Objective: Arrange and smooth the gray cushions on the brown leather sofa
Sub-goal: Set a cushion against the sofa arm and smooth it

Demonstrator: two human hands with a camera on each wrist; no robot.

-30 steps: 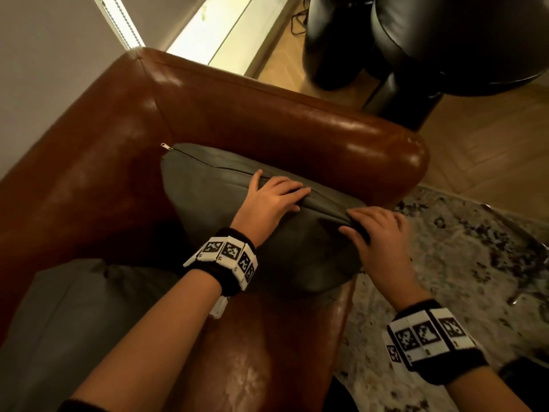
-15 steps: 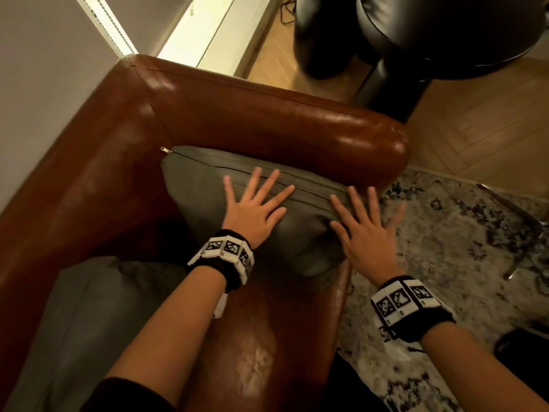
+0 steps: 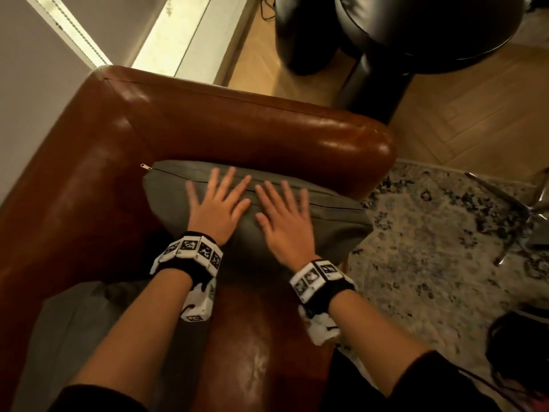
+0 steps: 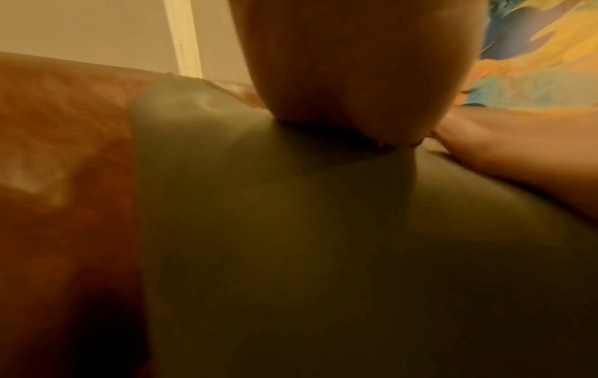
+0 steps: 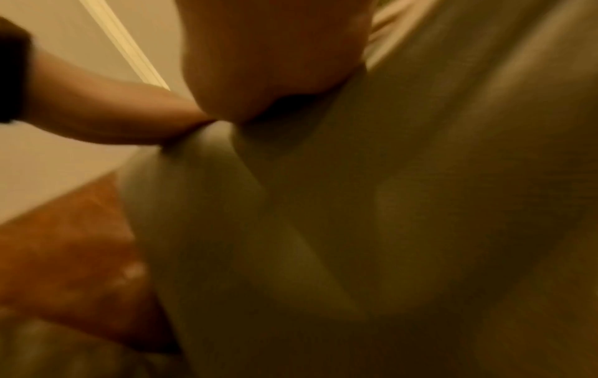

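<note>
A gray cushion leans against the armrest of the brown leather sofa, its zipper edge on top. My left hand lies flat on the cushion's left half with fingers spread. My right hand presses flat beside it, fingers straight and spread. Both wrist views are blurred: the left wrist view has the heel of my left hand on the gray cushion, and the right wrist view has my right hand on the cushion. A second gray cushion lies on the seat at lower left.
The sofa's backrest runs along the wall on the left. A patterned rug covers the floor at right, with a metal chair leg on it. A black leather chair stands on the wooden floor behind the armrest.
My hands gripped the cushion's top edge a second ago, then opened flat. Since then the right hand has slid left from the cushion's right end to beside the left hand.
</note>
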